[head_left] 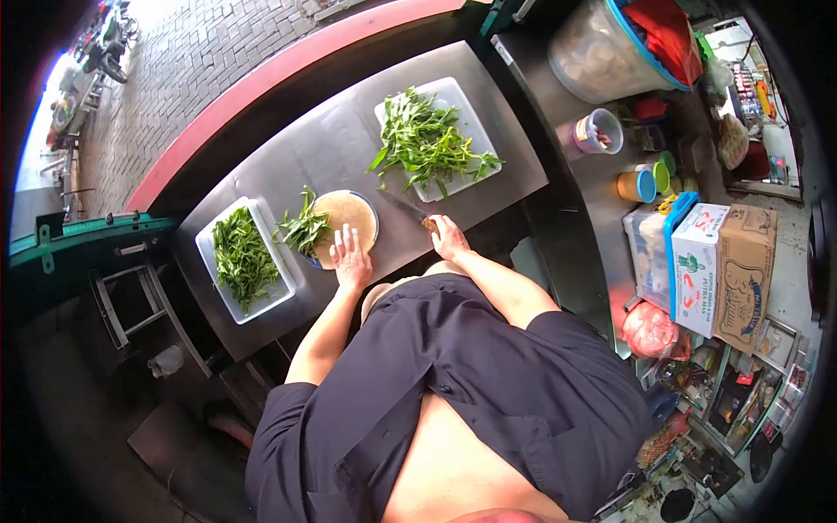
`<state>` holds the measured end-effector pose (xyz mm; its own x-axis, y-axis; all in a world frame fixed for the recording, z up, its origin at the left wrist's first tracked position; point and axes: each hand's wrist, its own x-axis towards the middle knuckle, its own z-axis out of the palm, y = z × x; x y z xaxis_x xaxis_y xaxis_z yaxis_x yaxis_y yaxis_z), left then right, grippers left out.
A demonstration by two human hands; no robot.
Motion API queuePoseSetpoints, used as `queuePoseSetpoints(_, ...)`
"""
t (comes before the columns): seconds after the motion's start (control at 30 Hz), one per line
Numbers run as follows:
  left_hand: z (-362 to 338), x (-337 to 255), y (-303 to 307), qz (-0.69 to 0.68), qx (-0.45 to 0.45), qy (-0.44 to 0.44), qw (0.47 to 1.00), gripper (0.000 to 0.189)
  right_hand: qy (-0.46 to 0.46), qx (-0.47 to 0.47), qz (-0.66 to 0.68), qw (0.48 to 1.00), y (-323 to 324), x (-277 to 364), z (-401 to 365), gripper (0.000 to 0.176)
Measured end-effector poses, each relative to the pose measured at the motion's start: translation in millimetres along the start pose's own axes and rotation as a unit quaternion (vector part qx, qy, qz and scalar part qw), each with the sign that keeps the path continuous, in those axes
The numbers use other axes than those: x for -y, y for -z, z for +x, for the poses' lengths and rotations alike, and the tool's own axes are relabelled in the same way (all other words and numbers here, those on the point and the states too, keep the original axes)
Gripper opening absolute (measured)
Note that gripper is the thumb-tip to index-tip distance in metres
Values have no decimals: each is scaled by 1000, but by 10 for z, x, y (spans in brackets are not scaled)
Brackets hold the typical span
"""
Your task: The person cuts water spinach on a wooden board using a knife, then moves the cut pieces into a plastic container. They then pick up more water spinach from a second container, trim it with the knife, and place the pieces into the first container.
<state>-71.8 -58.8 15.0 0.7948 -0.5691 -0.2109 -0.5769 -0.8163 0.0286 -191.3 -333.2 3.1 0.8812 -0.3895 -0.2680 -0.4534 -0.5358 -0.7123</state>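
My left hand [351,258] lies on the near part of a round wooden cutting board [353,212], fingers stretched out and slightly apart. Just left of it, a small heap of cut leafy greens [305,228] rests on the board's left side and spills over its edge. To the board's right, my right hand [448,239] is closed around the brown handle of a knife [406,207], whose blade points away toward the upper left. Leafy greens [242,259] fill a white tray [288,277] on the left. Longer-stemmed greens [418,131] heap over another white tray [475,131] at the far right.
The steel table [296,148] has a pink-red ledge [235,100] beyond it. On a side counter at right stand a large clear tub [593,52], a plastic cup [598,132], small containers [637,186] and cardboard boxes [745,270]. A red plastic bag [649,331] sits below.
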Motion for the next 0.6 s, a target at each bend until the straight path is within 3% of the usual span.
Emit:
queuePoseSetpoints(0.13,287,-476,88,-125,20,-86,988,67,37,30,13,999,121,-138,145,39)
queuePoseSetpoints(0.27,673,-975,50,-235,55,-138,961,67,113,35,19,993,338,-120,379,32)
queuePoseSetpoints(0.37,1050,-1351,89,-336,39,-116,934,65,180,-119,65,974,610,-7,722,26)
queuePoseSetpoints(0.53,1656,-1710,348,-428,4,-88,899,63,4,-281,180,943,917,35,1644,33)
queuePoseSetpoints(0.6,1827,-1776,526,-395,-5,-122,911,63,-51,-242,156,956,889,-151,1999,49)
